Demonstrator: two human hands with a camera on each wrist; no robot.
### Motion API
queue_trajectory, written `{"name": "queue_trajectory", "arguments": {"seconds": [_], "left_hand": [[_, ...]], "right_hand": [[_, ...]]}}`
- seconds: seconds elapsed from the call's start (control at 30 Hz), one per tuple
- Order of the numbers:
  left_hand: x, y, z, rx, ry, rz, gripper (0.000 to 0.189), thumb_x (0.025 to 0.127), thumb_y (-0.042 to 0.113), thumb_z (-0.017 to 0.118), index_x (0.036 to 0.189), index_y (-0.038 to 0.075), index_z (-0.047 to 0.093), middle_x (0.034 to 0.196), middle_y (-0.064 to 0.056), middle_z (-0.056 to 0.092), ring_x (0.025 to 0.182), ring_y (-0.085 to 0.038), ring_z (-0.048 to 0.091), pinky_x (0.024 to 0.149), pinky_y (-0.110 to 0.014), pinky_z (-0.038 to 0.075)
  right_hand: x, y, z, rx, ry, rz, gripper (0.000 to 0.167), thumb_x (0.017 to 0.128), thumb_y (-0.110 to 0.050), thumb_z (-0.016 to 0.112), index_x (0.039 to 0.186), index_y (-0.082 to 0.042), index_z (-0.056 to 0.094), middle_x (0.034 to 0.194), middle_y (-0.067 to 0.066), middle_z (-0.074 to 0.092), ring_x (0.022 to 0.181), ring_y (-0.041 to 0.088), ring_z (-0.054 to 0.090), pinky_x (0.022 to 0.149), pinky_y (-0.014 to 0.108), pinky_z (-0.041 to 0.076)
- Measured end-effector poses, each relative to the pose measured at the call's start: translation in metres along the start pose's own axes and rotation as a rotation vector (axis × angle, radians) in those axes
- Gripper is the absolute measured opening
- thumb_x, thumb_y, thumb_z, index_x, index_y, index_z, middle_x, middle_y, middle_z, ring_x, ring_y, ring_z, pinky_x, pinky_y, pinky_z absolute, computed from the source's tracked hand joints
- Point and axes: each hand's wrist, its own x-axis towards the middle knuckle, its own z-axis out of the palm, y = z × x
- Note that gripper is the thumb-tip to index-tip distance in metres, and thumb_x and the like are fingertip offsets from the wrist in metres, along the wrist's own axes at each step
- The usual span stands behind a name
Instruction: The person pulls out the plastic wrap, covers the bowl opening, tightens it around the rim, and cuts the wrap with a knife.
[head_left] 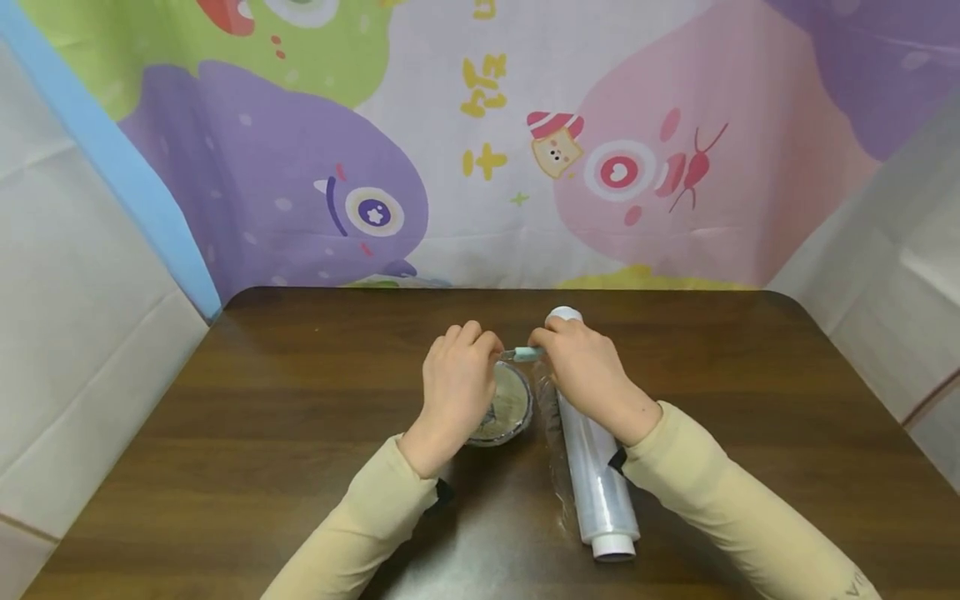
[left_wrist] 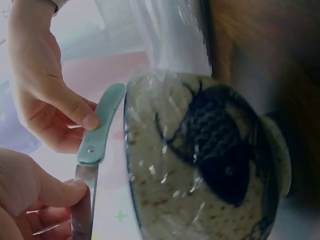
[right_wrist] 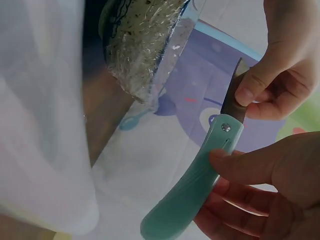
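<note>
A folding knife with a mint-green handle (head_left: 527,354) is held level between both hands, above the far side of a bowl. My left hand (head_left: 459,379) pinches its metal blade (right_wrist: 233,97) between thumb and fingers. The green handle (right_wrist: 187,187) is gripped by my right hand (head_left: 588,371), thumb on one face. The blade stands out from the handle in both wrist views. Below the hands sits a round speckled bowl (head_left: 515,408) with a dark blue fish pattern (left_wrist: 220,135); clear cling film covers it, and my left hand hides part of it.
Just right of the bowl, a large roll of cling film (head_left: 597,479) lies lengthwise on the brown wooden table (head_left: 300,400), partly under my right forearm. A loose strip of film (head_left: 553,442) runs along its left side. Behind the table hangs a cartoon-printed curtain (head_left: 465,225).
</note>
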Motion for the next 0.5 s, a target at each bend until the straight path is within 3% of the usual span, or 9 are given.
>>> {"name": "queue_trajectory", "arguments": {"seconds": [0.23,0.5], "left_hand": [[-0.0024,-0.0011,0.0028,-0.008,0.056,-0.034,0.006,0.077,0.01,0.07,0.074,0.014,0.068,0.069,0.001,0.053,0.064,-0.017,0.047,0.058,-0.025,0.038],[0.0018,-0.0032,-0.0012,-0.137,0.069,-0.087,0.004,0.076,0.012,0.071,0.074,0.014,0.068,0.068,0.002,0.053,0.065,-0.018,0.05,0.06,-0.028,0.04]], "right_hand": [[-0.0031,0.0019,0.0053,0.005,0.089,-0.014,0.021,0.071,-0.001,0.07,0.089,-0.012,0.069,0.076,0.001,0.055,0.064,0.024,0.059,0.045,0.036,0.045],[-0.0074,0.0038,0.0036,0.112,0.132,0.008,0.015,0.076,-0.007,0.069,0.091,-0.009,0.067,0.079,0.001,0.06,0.062,0.022,0.06,0.051,0.039,0.046]]}}
